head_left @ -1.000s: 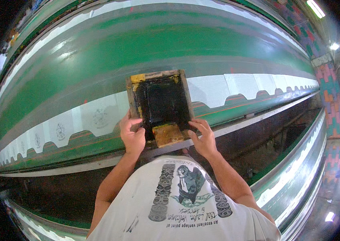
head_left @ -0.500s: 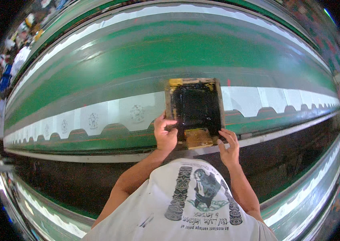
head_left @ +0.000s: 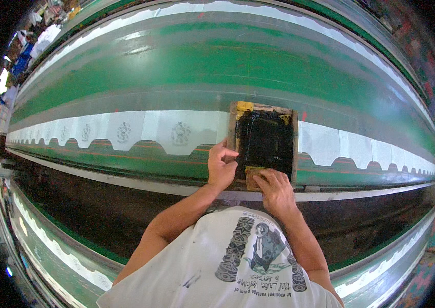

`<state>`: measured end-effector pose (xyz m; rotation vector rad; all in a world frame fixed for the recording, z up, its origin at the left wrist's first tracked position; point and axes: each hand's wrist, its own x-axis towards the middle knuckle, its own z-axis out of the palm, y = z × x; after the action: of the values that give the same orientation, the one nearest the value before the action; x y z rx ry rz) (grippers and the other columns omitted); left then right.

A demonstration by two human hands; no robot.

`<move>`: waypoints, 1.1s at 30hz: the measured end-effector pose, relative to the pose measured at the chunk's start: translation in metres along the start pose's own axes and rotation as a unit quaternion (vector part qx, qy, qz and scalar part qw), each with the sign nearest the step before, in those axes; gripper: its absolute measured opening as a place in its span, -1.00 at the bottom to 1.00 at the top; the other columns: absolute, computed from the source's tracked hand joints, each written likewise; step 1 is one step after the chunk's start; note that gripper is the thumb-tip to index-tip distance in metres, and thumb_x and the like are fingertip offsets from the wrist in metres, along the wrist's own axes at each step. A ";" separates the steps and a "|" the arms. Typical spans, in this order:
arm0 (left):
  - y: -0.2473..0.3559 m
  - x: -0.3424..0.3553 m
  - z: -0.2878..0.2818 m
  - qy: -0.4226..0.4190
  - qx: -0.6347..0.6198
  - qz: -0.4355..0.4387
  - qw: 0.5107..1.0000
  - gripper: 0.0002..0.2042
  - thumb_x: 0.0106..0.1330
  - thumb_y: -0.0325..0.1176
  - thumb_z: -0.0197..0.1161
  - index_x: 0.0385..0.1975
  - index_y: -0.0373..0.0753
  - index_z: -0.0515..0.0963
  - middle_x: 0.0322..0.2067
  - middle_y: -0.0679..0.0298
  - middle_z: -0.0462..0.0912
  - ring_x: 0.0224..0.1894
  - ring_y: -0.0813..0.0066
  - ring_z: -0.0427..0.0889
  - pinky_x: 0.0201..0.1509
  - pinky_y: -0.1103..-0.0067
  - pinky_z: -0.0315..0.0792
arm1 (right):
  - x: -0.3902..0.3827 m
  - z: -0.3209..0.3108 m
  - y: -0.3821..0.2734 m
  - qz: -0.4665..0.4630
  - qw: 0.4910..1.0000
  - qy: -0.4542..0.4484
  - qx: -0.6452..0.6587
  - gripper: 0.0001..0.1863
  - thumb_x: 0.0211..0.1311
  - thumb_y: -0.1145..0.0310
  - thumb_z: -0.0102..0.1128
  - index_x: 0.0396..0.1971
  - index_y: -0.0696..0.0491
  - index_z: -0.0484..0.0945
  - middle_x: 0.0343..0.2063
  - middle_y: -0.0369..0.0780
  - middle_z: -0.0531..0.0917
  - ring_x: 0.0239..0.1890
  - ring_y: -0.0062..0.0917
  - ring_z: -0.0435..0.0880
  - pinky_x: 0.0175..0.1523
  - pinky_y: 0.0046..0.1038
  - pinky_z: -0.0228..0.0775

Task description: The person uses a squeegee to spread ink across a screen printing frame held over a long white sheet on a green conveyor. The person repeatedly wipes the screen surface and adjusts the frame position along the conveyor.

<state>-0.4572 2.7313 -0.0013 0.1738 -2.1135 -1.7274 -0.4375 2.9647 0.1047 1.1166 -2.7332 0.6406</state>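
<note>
A small wooden screen-printing frame [head_left: 295, 143], its inside coated with black ink, lies over a row of white cut pieces [head_left: 162, 132] on the green table. My left hand [head_left: 221, 168] grips the frame's near left edge, thumb and fingers bent round it. At the near end of the frame a yellowish-brown squeegee [head_left: 251, 179] rests inside, and my right hand [head_left: 277, 191] has its fingers closed on its right part. Left of the frame, several pieces carry a dark printed emblem [head_left: 180, 133]; those to the right look plain. What lies under the frame is hidden.
The long green table [head_left: 191, 61] runs left to right, with another row of white pieces [head_left: 227, 7] along its far side. A pale rail [head_left: 346, 195] edges its near side. Behind me stands another green table [head_left: 376, 287]. Cluttered items [head_left: 22, 59] are at far left.
The frame sits further right in view, with one more emblem piece edge showing beside it. My right hand has moved from the frame's right edge onto the squeegee.
</note>
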 end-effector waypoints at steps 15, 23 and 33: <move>-0.038 0.006 -0.011 -0.042 -0.061 -0.025 0.997 -0.74 0.33 -0.58 0.42 -0.01 -0.19 0.74 0.27 -0.07 0.65 0.36 0.06 0.60 0.50 0.27 0.41 | 0.149 -0.020 0.088 0.080 0.991 -0.106 0.005 -0.62 0.33 0.62 0.19 0.08 0.06 0.77 0.01 -0.04 0.80 0.15 0.02 0.75 0.23 -0.03 0.61; -0.024 0.017 -0.017 -0.069 -0.125 -0.056 0.988 -0.64 0.22 -0.71 0.38 -0.01 -0.18 0.72 0.16 -0.02 0.66 0.38 -0.06 0.62 0.50 0.23 0.44 | 0.154 -0.013 0.070 0.109 0.985 -0.130 -0.018 -0.50 0.25 0.67 0.14 0.14 0.03 0.78 -0.05 -0.02 0.78 0.09 0.03 0.73 0.24 0.01 0.57; -0.008 0.019 -0.022 -0.077 -0.012 -0.023 0.997 -0.58 0.25 -0.71 0.39 0.10 -0.19 0.70 0.37 -0.11 0.60 0.47 -0.02 0.56 0.57 0.25 0.39 | 0.061 -0.011 0.001 0.089 0.988 -0.123 0.001 -0.33 -0.01 0.75 0.19 0.19 0.05 0.73 0.04 -0.08 0.74 0.13 -0.03 0.67 0.33 0.01 0.46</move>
<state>-0.4674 2.7024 -0.0015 0.0852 -2.2116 -1.8458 -0.4822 2.9309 0.1303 1.0197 -3.0695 0.5612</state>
